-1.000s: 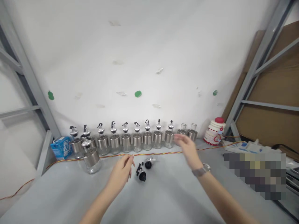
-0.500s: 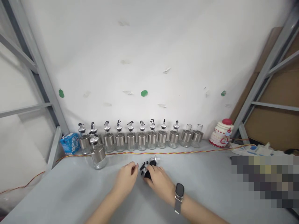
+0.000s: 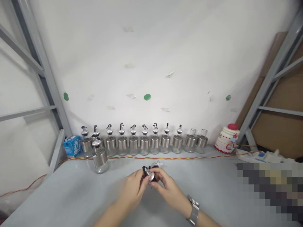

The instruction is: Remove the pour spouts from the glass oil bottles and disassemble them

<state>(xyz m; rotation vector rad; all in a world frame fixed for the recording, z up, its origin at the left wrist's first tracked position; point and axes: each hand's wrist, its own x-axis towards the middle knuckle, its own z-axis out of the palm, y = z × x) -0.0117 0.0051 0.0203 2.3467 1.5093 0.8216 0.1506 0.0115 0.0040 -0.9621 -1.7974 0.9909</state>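
A bottle pourer [image 3: 152, 177] with a silver collar and black lever is lying between the fingertips of both hands, over the middle of the bench [image 3: 63, 192]. The left hand [image 3: 133, 186] is pinching it from the left, its thumb pressing beside the collar and its other fingers curling partly out of sight near the lever. The right hand [image 3: 169, 188], below a wristwatch [image 3: 194, 209], is gripping from the right, with index finger above and thumb below the black plug end. The lever is pointing up and to the left; whether the pourer is touching the bench cannot be told.

A second bottle pourer [image 3: 158, 163] is lying just beyond the right index finger, partly covered by the hands. Farther back, a red-and-yellow twisted cord [image 3: 170, 158] is crossing the bench ahead of a row of steel-banded glass bottles [image 3: 144, 143], which is standing along the wall [image 3: 189, 56]. The two rightmost bottles [image 3: 202, 141] are showing open necks. One pourer-topped bottle [image 3: 99, 159] is standing before the cord, well left of the fingers. A blue carton [image 3: 72, 146] and a cake-shaped jar [image 3: 226, 140] are bounding the row. Bench surface is extending sideways from both wrists, leaving lateral room; depth is narrowing toward the cord.
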